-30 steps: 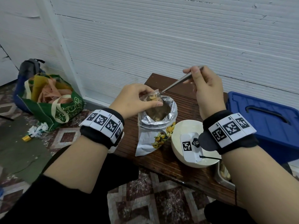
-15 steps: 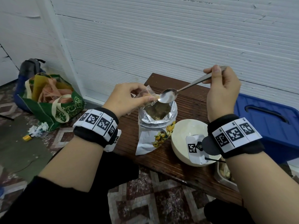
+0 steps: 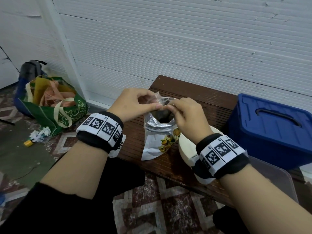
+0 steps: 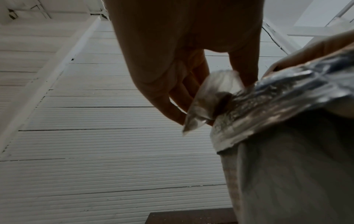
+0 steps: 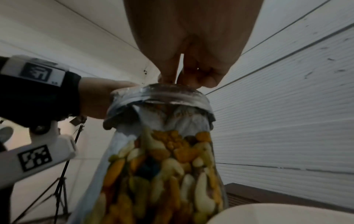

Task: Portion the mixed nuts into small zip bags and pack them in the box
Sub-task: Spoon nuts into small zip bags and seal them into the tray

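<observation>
A silver foil nut bag [image 3: 158, 132] stands open on the brown wooden table [image 3: 199, 105], with nuts printed on its front [image 5: 162, 166]. Just above its mouth my left hand [image 3: 140, 105] pinches a small clear zip bag [image 3: 157, 98] between thumb and fingers [image 4: 210, 97]. My right hand [image 3: 184, 112] meets the left one there, its curled fingertips [image 5: 187, 75] pinching the same small bag at the foil rim. The blue lidded box [image 3: 270, 129] stands at the right. No spoon shows in any view.
A white bowl [image 3: 185, 146] sits right of the nut bag, partly under my right wrist. A clear plastic lid [image 3: 273, 179] lies at the table's near right. On the floor at left stand a green tote bag [image 3: 55, 105] and crumpled paper [image 3: 40, 134]. The white wall is close behind.
My right hand came down and left from its raised position with the spoon and now meets the left hand over the nut bag. The spoon has gone out of sight.
</observation>
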Demonstrator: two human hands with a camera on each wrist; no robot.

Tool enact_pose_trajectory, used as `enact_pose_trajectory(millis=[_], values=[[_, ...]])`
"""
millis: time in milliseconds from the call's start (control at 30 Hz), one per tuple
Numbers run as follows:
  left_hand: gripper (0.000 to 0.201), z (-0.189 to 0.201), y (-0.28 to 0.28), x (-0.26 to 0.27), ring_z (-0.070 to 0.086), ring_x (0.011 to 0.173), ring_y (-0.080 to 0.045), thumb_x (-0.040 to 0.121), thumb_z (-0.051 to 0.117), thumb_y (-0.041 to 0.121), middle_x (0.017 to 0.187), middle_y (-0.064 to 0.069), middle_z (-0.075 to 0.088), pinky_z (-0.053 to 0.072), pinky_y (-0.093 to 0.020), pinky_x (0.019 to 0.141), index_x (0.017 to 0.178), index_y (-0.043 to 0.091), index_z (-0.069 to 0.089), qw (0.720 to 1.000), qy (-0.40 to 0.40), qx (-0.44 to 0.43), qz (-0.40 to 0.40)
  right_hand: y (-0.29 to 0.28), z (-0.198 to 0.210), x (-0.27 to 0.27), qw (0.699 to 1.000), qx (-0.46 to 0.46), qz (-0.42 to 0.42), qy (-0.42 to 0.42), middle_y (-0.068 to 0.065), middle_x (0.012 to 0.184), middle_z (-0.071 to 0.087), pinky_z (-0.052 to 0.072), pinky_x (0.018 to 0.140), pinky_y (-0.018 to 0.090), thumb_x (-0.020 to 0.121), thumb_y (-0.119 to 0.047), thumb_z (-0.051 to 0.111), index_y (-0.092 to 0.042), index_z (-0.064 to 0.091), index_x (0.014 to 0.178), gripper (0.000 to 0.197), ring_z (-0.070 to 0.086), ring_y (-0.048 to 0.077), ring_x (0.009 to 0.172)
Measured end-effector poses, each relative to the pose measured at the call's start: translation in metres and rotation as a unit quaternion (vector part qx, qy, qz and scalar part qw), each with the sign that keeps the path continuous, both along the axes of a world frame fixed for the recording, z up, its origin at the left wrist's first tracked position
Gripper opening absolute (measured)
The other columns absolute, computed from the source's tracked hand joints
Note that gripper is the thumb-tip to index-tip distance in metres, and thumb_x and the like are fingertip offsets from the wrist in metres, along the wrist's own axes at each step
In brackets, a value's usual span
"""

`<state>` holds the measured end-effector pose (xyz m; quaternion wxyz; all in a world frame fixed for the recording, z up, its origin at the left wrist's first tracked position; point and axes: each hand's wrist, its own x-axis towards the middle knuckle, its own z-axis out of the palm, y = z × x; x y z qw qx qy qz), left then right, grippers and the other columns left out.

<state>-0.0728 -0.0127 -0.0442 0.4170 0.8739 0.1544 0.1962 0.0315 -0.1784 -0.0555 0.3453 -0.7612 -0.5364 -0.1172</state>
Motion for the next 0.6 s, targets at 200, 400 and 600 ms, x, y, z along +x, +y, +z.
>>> enact_pose_trajectory(millis=[200,400,600], values=[[0.03,0.0,-0.001,-0.001,0.066,0.094,-0.006,0.074,0.078,0.041,0.097,0.008,0.073,0.054,-0.036,0.091,0.097,0.022,0.074,1.0,-0.001,-0.018,0.003,-0.004,0.006,0.004,0.99,0.02,-0.085,0.111,0.003,0.081,0.068,0.046,0.075,0.032,0.096,-0.014,0.051,-0.007,0.071,0.085,0.023,0.06,0.018,0.078],[0.033,0.001,-0.003,-0.001,0.066,0.094,-0.006,0.073,0.077,0.044,0.099,0.008,0.073,0.054,-0.036,0.091,0.098,0.022,0.074,1.0,0.005,-0.018,0.0,-0.006,0.011,0.007,0.966,0.057,-0.136,0.212,0.002,0.072,0.067,0.037,0.059,0.01,0.098,-0.02,0.048,-0.017,0.067,0.078,0.028,0.058,0.014,0.065],[0.029,0.004,-0.006,-0.004,0.067,0.09,-0.009,0.075,0.077,0.039,0.093,0.007,0.073,0.056,-0.036,0.085,0.098,0.022,0.074,1.0,-0.005,-0.026,0.011,-0.009,0.019,0.015,0.933,0.119,-0.191,0.28,0.011,0.071,0.067,0.037,0.056,0.007,0.099,-0.021,0.045,-0.015,0.067,0.08,0.03,0.063,0.023,0.071]])
